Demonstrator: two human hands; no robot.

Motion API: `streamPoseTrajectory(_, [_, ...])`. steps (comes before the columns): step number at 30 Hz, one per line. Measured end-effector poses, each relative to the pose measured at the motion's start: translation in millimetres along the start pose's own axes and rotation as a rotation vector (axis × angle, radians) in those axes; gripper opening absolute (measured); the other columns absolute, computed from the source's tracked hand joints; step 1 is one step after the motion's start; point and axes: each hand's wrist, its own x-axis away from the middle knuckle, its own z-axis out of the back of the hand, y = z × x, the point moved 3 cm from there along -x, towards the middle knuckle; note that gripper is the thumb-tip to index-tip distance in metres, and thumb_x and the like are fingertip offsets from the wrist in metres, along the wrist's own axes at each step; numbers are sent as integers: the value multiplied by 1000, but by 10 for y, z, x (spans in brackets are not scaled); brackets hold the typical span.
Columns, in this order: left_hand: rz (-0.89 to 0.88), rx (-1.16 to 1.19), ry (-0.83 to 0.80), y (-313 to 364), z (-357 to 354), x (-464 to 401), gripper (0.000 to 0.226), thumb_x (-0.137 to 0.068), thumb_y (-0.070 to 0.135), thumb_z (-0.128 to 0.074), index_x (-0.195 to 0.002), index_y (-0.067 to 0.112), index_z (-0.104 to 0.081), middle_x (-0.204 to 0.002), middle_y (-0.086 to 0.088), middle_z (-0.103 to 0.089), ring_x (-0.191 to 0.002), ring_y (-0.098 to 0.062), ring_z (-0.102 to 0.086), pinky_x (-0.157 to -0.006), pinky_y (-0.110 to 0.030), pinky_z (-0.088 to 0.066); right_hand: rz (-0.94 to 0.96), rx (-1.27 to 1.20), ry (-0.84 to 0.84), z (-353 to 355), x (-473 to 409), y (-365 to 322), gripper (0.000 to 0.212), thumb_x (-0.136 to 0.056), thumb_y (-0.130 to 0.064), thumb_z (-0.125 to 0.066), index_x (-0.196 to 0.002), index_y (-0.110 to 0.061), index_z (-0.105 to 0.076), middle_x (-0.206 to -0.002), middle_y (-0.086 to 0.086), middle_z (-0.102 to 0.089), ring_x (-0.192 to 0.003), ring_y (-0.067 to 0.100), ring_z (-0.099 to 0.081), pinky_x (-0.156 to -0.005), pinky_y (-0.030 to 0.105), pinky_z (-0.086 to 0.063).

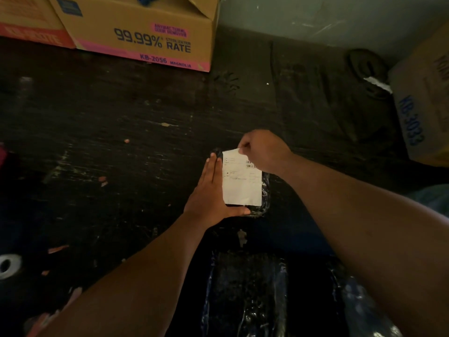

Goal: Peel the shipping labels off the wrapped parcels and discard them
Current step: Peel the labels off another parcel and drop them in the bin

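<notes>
A small parcel wrapped in shiny black plastic (265,193) lies on the dark floor. A white shipping label (241,183) with a barcode covers most of its top. My left hand (210,193) lies flat along the parcel's left side, thumb under its near edge, holding it steady. My right hand (263,149) pinches the label's far right corner, which is lifted slightly off the wrap. Nearer to me sit larger black-wrapped parcels (245,293), partly hidden by my arms.
Open cardboard boxes (136,32) stand at the back left against the wall. Another box (427,103) stands at the right. A tape roll (8,265) lies at the left edge. Small paper scraps (57,249) dot the dark, scuffed floor.
</notes>
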Motion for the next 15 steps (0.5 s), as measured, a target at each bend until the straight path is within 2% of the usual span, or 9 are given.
streamPoseTrajectory(6, [-28,53,-18,-6,33,26,159,-54,71,-85,-155,18,26,-160,9,37,-149,-11,29,-123,-39,1,49,41,46,46,145,-11,20,-94,-27,-63,-113,-27,-69,-112,-2,-57,-89,10,-57,-77,27,-47])
streamPoseTrajectory(9, [-46,55,-37,-9,56,45,160,-54,65,-89,-154,18,27,-159,9,39,-148,-10,30,-120,-35,5,20,59,4,20,191,-39,27,-95,-24,-61,-121,-27,-65,-114,0,-65,-95,14,-60,-82,33,-52])
streamPoseTrajectory(12, [-33,60,-14,-5,47,48,159,-55,63,-90,-155,19,26,-160,9,37,-149,-10,27,-119,-33,5,13,84,4,14,224,-84,23,-96,-25,-59,-118,-27,-67,-110,0,-69,-95,15,-63,-83,34,-53])
streamPoseTrajectory(15, [-21,52,-25,-7,47,43,157,-57,62,-90,-155,18,25,-160,9,37,-149,-12,27,-121,-36,3,-19,121,-85,70,221,-143,23,-97,-20,-57,-118,-24,-67,-113,2,-69,-99,18,-63,-88,35,-52])
